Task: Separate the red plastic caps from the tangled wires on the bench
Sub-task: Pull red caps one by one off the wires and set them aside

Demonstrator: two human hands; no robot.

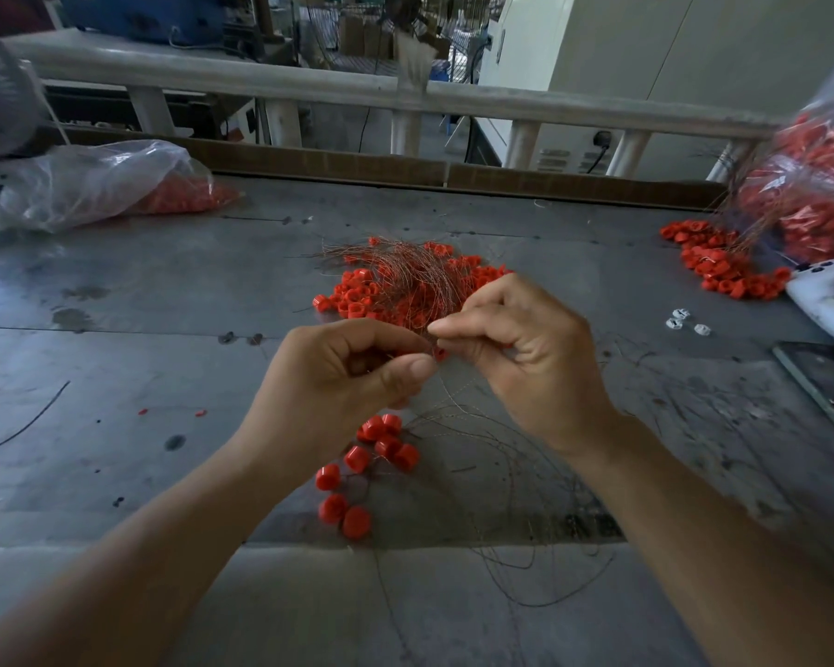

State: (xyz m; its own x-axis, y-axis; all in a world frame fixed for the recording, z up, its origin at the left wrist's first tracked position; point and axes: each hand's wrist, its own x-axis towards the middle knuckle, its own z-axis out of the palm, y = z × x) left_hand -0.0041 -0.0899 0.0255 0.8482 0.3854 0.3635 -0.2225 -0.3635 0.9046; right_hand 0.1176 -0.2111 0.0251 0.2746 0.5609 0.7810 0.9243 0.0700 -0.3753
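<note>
A heap of red plastic caps (pixel 357 296) tangled with thin coppery wires (pixel 405 267) lies mid-bench. Just in front of it, my left hand (pixel 338 377) and my right hand (pixel 516 349) meet above the bench, fingers curled. Between their fingertips sits one small red cap (pixel 439 353) on a thin wire; both hands pinch at it. Below the hands, several loose red caps (pixel 362 459) lie on the bench among stray wires (pixel 492 445) that trail toward the near edge.
A clear bag of red caps (pixel 116 180) lies far left. A fuller bag with caps and wires (pixel 810 185) stands far right, with spilled caps (pixel 713 262) before it. A white controller-like object (pixel 824 296), small white pieces (pixel 684 324) and a dark tray edge (pixel 819 377) sit at right.
</note>
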